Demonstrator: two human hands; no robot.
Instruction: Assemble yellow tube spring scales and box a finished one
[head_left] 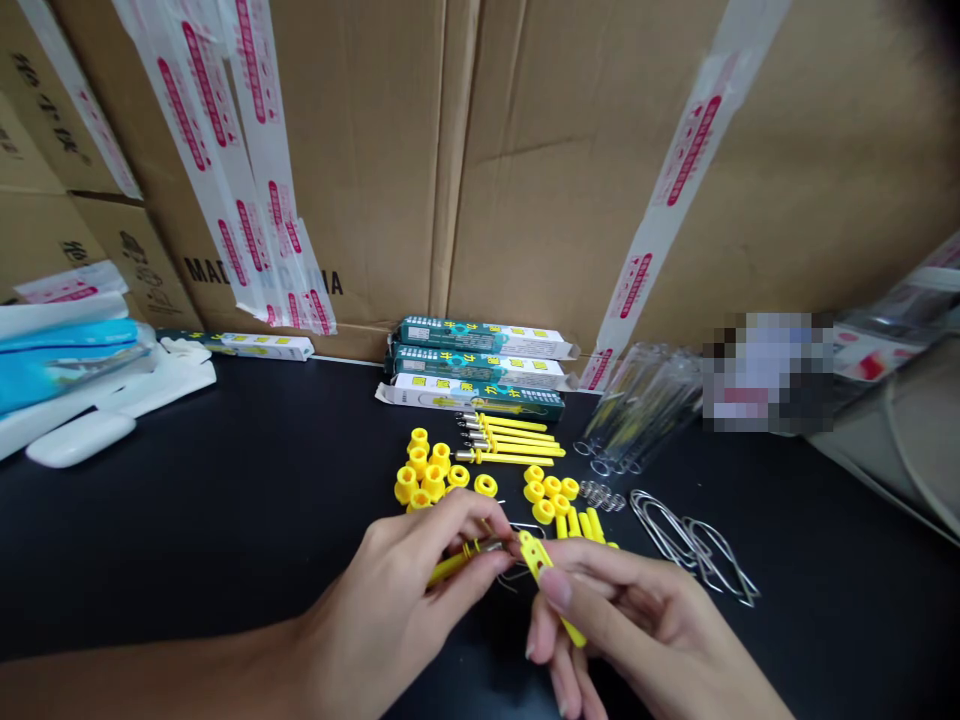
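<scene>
My left hand (397, 585) is closed around a yellow plastic rod (448, 568) with a metal end that points right. Between the thumb and fingers of my right hand (645, 610) is a flat yellow plastic strip (534, 552) with small holes, tilted down to the right. The rod's metal end and the strip's top nearly meet; whether they touch is hard to tell. Just beyond my hands lie yellow collars (433, 482), yellow rings (486, 485), yellow nuts (552, 487), short yellow plugs (585, 524) and a row of similar yellow rods (517, 440).
Coiled springs (602, 496) and bent wire hooks (694, 545) lie to the right, with clear plastic tubes (637, 410) behind them. Printed slim boxes (480, 368) are stacked against a large cardboard box (360, 150). A white computer mouse (81, 440) and blue packet (67, 360) are left.
</scene>
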